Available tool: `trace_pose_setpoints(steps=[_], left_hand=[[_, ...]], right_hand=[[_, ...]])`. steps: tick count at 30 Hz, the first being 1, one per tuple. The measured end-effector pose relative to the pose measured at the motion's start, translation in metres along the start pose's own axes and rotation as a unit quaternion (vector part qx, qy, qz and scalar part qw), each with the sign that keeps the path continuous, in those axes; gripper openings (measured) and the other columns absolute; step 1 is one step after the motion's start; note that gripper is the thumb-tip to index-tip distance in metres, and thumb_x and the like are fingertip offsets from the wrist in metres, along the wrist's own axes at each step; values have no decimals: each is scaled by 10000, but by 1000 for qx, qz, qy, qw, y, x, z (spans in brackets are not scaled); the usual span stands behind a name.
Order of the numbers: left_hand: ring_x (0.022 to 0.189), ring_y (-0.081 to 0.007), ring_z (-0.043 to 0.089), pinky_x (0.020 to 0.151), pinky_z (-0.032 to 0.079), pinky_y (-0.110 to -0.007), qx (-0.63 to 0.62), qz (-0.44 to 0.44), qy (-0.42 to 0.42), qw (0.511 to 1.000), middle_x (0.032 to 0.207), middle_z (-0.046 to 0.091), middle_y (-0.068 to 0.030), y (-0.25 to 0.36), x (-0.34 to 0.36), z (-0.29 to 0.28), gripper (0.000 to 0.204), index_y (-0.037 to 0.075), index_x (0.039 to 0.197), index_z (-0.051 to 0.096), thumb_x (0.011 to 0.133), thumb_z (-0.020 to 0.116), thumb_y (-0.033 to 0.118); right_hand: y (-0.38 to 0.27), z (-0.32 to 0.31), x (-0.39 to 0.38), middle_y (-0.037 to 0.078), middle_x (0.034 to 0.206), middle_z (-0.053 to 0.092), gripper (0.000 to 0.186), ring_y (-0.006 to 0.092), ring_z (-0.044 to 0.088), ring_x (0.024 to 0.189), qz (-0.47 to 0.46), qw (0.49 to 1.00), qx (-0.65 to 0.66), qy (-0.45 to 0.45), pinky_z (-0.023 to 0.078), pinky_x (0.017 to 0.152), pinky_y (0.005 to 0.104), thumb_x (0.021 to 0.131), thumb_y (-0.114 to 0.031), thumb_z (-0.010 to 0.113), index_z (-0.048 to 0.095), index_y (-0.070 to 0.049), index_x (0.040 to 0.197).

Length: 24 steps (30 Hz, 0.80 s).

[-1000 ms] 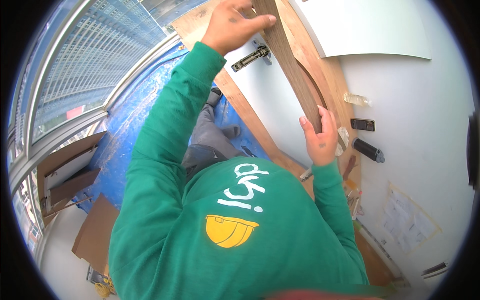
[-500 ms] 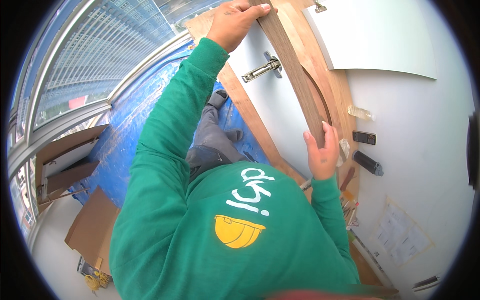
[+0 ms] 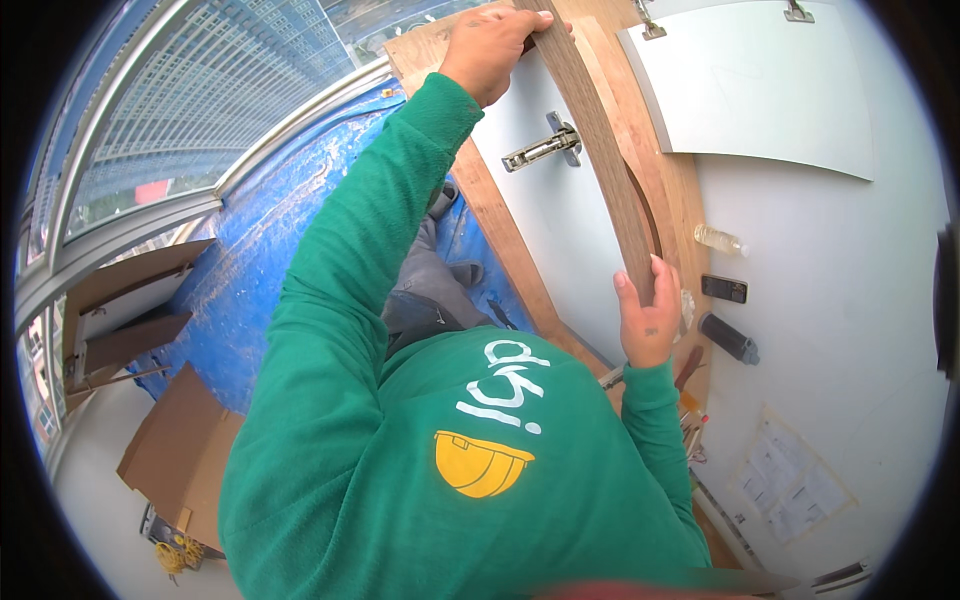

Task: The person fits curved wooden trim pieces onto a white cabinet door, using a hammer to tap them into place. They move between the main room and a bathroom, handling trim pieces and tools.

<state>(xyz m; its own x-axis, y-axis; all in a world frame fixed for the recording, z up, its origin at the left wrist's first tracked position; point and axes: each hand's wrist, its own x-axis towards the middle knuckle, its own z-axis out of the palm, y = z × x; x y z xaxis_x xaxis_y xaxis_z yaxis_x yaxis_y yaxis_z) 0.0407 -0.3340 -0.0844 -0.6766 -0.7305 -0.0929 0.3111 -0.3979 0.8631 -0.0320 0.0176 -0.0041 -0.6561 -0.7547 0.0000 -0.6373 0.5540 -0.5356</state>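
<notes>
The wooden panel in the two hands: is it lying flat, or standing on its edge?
On its edge. The wooden panel shows its thin side to the camera; the left hand grips its far end, the right hand its near end.

Daylit window wall (image 3: pixel 150 130), blue floor sheeting (image 3: pixel 270 250), flattened cardboard (image 3: pixel 185 455), white panel (image 3: pixel 850 300)

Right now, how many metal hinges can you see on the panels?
3: one hinge on the white face beside the held wooden strip, two along the grey door's top edge. More may be hidden.
</notes>
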Motion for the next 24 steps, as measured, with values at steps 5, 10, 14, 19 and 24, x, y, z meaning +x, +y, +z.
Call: trace_pose_setpoints(steps=[5, 10, 14, 19, 24], left_hand=[[1111, -206, 676, 1033, 487, -312, -13, -4, 29, 999, 1142, 744, -143, 1, -5, 5, 272, -68, 1114, 698, 1022, 540, 134], [1097, -200, 676, 1024, 486, -295, -22, -14, 55, 998, 1146, 741, -147, 5, -10, 12, 269, -69, 1139, 690, 1006, 573, 133], [1118, -164, 633, 1015, 458, -277, 24, -17, 91, 995, 1162, 732, -123, -3, -9, 5, 351, -54, 1229, 666, 985, 633, 196], [1333, -317, 515, 1151, 352, -407, 291, 245, 287, 879, 1383, 571, -233, 18, -35, 11, 529, -47, 1386, 538, 946, 675, 211], [1517, -279, 322, 1258, 179, -486, 628, 305, -150, 700, 1611, 400, -119, 32, -111, 83, 551, 46, 1466, 518, 1029, 542, 380]], right_hand=[[3, 0, -2, 148, 1057, 608, 467, 310, 615, 958, 1, 1000, -4, -5, 499, 840, 391, 893, -230, 773, 590, 32, 1233], [6, -1, -5, 150, 1099, 608, 517, 315, 615, 971, -4, 1000, 8, -2, 500, 851, 404, 869, -231, 801, 591, 25, 1266], [-4, -1, -5, 152, 1186, 586, 616, 318, 615, 1009, -48, 998, 26, 34, 497, 886, 409, 838, -208, 826, 587, -67, 1388], [0, -1, -13, 171, 1357, 532, 661, 336, 572, 1149, -97, 995, -23, -8, 481, 976, 427, 836, -200, 814, 579, -220, 1454], [-13, -8, -12, 119, 1585, 398, 638, 385, 417, 1388, -145, 979, -137, -32, 362, 1127, 553, 909, -288, 721, 509, -274, 1511]])
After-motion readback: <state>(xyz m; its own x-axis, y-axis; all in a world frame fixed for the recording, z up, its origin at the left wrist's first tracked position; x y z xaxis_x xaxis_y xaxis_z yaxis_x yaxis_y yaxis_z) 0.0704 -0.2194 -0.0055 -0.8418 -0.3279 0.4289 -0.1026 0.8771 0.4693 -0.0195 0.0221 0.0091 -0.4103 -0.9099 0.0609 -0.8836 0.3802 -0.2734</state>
